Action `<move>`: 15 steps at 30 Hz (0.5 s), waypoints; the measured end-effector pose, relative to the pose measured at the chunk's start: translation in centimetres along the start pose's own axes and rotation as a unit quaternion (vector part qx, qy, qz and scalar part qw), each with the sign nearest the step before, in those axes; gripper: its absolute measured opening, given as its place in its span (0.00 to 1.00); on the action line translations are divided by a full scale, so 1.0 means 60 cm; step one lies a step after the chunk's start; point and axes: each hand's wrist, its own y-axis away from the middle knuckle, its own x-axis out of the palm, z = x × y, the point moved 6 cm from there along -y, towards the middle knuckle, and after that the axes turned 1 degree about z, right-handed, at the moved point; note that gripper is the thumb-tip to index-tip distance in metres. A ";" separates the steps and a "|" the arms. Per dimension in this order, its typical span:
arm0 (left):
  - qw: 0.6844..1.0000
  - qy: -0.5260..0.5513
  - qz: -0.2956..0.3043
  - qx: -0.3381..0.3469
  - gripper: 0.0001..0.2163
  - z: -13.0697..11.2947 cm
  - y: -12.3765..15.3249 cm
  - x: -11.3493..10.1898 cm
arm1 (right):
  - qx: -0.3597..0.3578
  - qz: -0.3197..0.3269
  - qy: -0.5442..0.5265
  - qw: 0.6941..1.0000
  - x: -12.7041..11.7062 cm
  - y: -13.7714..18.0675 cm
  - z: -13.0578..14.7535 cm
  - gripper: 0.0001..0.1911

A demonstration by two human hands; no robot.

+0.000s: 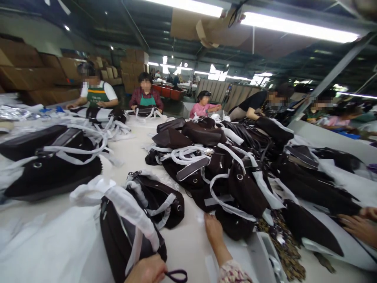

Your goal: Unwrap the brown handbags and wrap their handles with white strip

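My left hand (pixel 147 270) is curled at the near end of a dark handbag (pixel 113 236), its fingers closed. A thin black strap loop (pixel 176 276) sticks out beside that hand. White wrapping (pixel 129 208) covers the bag's handles. My right hand (pixel 214 231), in a patterned sleeve, reaches to the table left of another dark bag (pixel 235 224). Its fingers are together, with a small pale scrap (pixel 200 218) by the tips; what they hold is unclear. Just behind the left-hand bag lies a second bag (pixel 165 200) with wrapped handles.
A tall heap of dark bags (pixel 206 169) covers the table's middle and right. More bags (pixel 55 173) lie at left. A grey bin (pixel 262 255) and brown metallic-looking pieces (pixel 285 251) are at lower right. A co-worker's hands (pixel 361 226) show at right; several people work across the table.
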 end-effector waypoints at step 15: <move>0.995 0.037 -0.024 -0.092 0.12 -0.051 -0.014 -0.043 | -0.072 -0.018 -0.117 0.990 -0.023 0.002 -0.018 0.17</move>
